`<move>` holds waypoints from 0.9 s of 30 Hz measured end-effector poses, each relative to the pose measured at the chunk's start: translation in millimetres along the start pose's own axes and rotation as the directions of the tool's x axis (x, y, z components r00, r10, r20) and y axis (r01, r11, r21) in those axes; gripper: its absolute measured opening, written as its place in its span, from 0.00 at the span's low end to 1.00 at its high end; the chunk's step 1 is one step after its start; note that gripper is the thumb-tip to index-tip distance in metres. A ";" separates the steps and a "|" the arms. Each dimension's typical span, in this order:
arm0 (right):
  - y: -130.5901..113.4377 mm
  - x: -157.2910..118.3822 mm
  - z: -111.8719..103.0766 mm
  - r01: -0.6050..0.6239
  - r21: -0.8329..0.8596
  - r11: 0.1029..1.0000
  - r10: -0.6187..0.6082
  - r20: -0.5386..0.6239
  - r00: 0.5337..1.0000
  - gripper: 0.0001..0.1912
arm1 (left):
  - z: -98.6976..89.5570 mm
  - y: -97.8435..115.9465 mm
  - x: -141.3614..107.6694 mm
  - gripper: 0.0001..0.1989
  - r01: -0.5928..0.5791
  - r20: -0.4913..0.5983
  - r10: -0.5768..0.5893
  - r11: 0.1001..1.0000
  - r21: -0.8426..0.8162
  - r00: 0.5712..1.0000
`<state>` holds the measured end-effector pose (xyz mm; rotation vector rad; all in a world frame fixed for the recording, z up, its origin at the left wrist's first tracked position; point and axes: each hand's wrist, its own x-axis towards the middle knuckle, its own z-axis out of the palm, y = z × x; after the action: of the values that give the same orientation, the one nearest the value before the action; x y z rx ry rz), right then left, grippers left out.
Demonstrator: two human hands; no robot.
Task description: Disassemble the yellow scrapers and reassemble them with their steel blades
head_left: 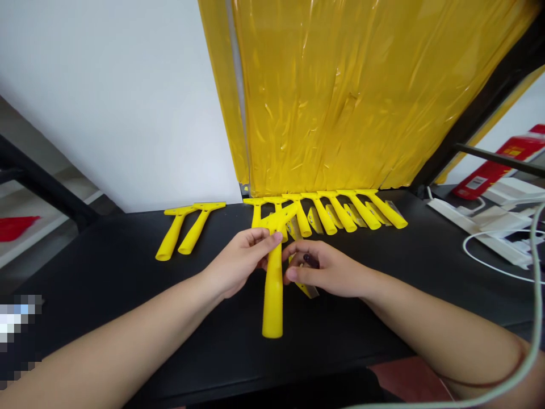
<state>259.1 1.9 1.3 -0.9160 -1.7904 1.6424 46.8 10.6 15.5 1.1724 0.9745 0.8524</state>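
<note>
My left hand [248, 257] is closed around the neck of a yellow scraper handle [273, 301], its T-shaped head tilted up to the right and its hollow end toward me. Close to the right side of this handle is my right hand [327, 267], fingers curled. A small dark rod-like thing [311, 261] shows between its fingers; its kind I cannot make out. Below that hand, partly hidden, lies a yellow piece with a metal blade [310, 291]. Behind both hands stretches a row of yellow scraper handles [338, 216], with several bladed yellow pieces [354, 216] between them.
Two yellow handles [184, 230] lie on the black table [106, 284] at the left. Yellow plastic sheeting [323, 96] and a white panel [128, 102] stand behind. On the right are a white power strip [472, 227], a red package [494, 165] and a pale cable [535, 318].
</note>
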 end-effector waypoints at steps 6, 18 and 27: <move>-7.6 -1.3 9.6 -0.008 0.027 1.000 0.007 0.014 1.000 0.18 | 5.4 0.8 -3.3 0.19 -0.080 0.038 0.081 0.997 -0.014 0.996; -13.7 2.2 -43.0 0.105 0.202 0.974 -0.016 -0.400 0.916 0.20 | -5.1 -19.3 -4.7 0.16 -0.609 0.554 0.253 0.309 0.730 0.793; -6.8 9.3 -48.0 0.083 0.148 0.986 -0.012 -0.429 0.903 0.19 | 2.2 -28.3 0.3 0.16 -0.701 0.667 0.225 0.143 0.699 0.710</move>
<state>289.4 39.0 13.0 -1.0519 -1.3491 1.3989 50.1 4.7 -12.1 2.7565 0.6552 0.3598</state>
